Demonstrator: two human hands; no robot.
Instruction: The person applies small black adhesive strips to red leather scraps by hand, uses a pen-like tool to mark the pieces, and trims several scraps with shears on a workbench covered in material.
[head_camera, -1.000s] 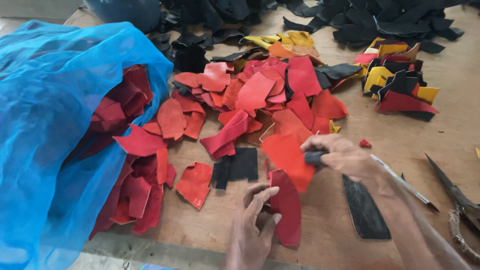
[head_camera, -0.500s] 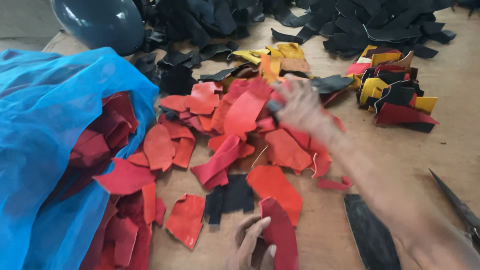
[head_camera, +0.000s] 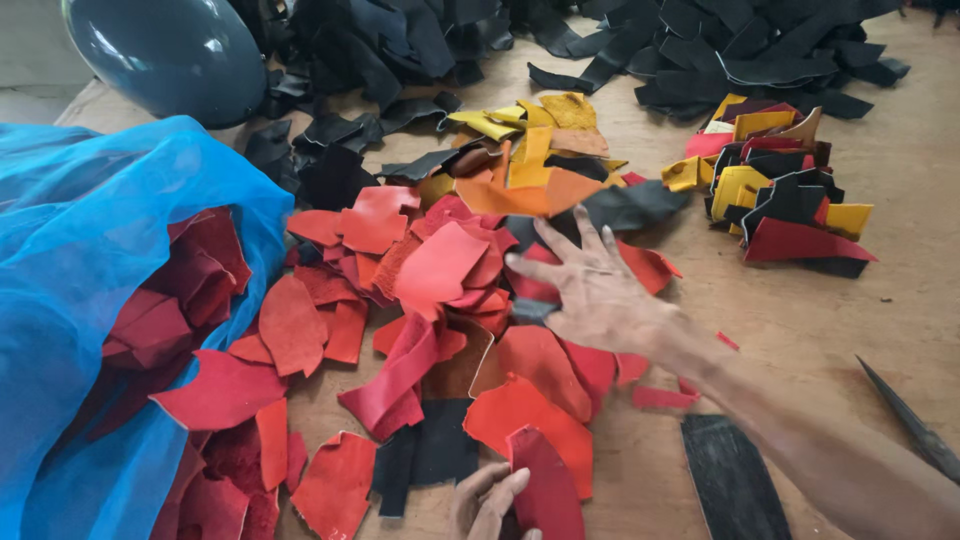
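Note:
My right hand is spread flat, fingers apart, over the heap of red leather scraps in the middle of the wooden table, holding nothing. My left hand sits at the bottom edge, fingers resting against a dark red scrap next to a black scrap. Whether the left hand grips that piece is not clear. An open blue mesh bag on the left holds more red scraps.
Yellow and orange scraps lie behind the red heap. A mixed stack stands at right. Black scraps cover the far side. A dark strip and a scissor blade lie at lower right. A grey-blue round object sits far left.
My right hand moved from the near edge up over the red heap, then opened flat and let go of the small dark piece it held. The view tilted toward the far piles.

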